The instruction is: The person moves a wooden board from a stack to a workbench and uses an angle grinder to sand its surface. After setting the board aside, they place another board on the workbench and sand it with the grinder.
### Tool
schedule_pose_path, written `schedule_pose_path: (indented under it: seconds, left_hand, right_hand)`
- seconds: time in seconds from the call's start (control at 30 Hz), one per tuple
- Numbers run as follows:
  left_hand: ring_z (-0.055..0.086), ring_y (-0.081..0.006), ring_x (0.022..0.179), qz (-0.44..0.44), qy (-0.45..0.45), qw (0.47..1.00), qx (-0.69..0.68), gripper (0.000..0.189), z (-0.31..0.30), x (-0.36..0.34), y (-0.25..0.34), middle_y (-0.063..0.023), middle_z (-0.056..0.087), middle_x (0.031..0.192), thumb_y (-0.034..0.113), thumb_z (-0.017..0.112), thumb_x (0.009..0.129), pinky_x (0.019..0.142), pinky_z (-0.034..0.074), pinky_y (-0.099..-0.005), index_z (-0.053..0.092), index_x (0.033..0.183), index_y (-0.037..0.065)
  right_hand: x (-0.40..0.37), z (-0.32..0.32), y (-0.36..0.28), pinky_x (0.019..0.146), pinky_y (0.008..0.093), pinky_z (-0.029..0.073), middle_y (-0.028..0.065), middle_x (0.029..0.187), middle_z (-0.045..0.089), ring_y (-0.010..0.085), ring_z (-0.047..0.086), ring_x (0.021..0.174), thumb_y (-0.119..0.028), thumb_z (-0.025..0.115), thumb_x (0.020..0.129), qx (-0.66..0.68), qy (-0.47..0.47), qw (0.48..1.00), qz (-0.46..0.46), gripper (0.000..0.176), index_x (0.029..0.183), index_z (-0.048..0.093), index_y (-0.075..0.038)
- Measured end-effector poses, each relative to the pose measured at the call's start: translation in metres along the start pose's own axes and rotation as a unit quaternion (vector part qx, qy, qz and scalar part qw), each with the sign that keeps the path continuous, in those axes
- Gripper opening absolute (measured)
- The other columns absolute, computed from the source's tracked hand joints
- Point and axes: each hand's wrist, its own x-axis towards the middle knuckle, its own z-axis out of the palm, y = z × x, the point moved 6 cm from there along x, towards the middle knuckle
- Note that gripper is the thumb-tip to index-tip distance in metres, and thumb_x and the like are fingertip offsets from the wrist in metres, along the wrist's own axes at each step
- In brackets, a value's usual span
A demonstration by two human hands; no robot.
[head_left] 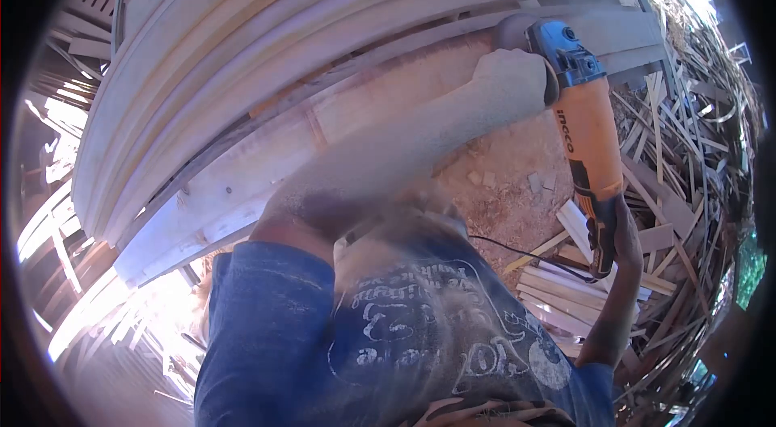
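An orange and black angle grinder [594,132] with a blue-grey head stretches down the right side of the head view. My left hand [517,70] is closed at its front end, beside the head, the arm reaching across from the left. Further back, my right hand [627,237] wraps around the dark rear handle. A round disc [513,29] at the head, partly hidden by my left hand, lies against a long wooden board [283,136]. Pale dust coats my left forearm.
Curved wooden boards [267,39] are stacked beyond the working board. Scrap wood strips [671,128] pile up on the right, with short offcuts [558,290] nearer my body. A dark power cord [525,252] runs past my shirt over the dusty ground [517,185].
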Motion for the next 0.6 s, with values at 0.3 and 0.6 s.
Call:
schedule_pose_path:
  seconds: [0.3, 0.6]
  left_hand:
    - [0.071, -0.0265, 0.084, -0.053, 0.148, 0.979, 0.133, 0.011, -0.032, -0.058, -0.046, -0.0111, 0.072, 0.09, 0.015, 0.064, 0.081, 0.07, 0.056, -0.0377, 0.071, 0.086, 0.008]
    - [0.066, -0.0416, 0.077, -0.317, 0.263, 0.911, 0.011, 0.015, -0.054, -0.352, -0.195, -0.024, 0.068, 0.08, 0.015, 0.063, 0.077, 0.07, 0.053, -0.0478, 0.069, 0.085, 0.003]
  right_hand:
    - [-0.012, 0.083, -0.033, 0.045, 0.0293, 0.047, 0.0081, 0.069, 0.058, 0.0167, 0.056, 0.049, -0.055, 0.039, 0.099, -0.048, -0.083, 0.995, -0.034, 0.051, 0.114, 0.051, -0.008]
    - [-0.096, 0.336, -0.062, 0.111, 0.0393, 0.03, 0.02, 0.137, 0.051, 0.028, 0.042, 0.134, -0.051, 0.045, 0.098, -0.364, -0.352, 0.848, -0.158, 0.073, 0.15, 0.028, -0.003]
